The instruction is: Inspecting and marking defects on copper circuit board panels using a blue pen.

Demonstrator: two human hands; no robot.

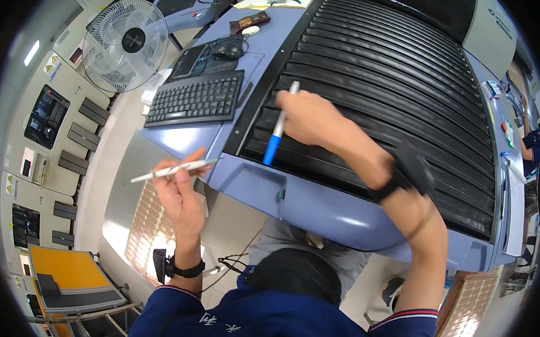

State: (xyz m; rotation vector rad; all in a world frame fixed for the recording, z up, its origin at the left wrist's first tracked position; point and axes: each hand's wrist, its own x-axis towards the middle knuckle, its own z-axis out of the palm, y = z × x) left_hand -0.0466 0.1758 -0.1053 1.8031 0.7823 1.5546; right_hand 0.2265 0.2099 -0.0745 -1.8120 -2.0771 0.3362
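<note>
My left hand (pixel 184 201) is raised off the left front corner of the blue-grey bench, its fingers closed on a slim white pen-like tool (pixel 172 171). A thin dark tip on that tool points right, toward the bench corner; its exact kind I cannot make out. Over the front left of the black ribbed bed, my right hand (pixel 311 117) grips a marker (pixel 279 131) around its middle. The marker has a pale grey-white barrel and a blue end, which slants down toward the front rail (pixel 335 201). Motion slightly blurs the right hand and wrist.
Left of the black ribbed bed (pixel 376 89) lie a black keyboard (pixel 195 97) and a mouse (pixel 230 48). Behind them sit a brown packet (pixel 250 22) and papers (pixel 274 0). A standing fan (pixel 128 45) is farther left. Pens and packets line the right ledge (pixel 495 124).
</note>
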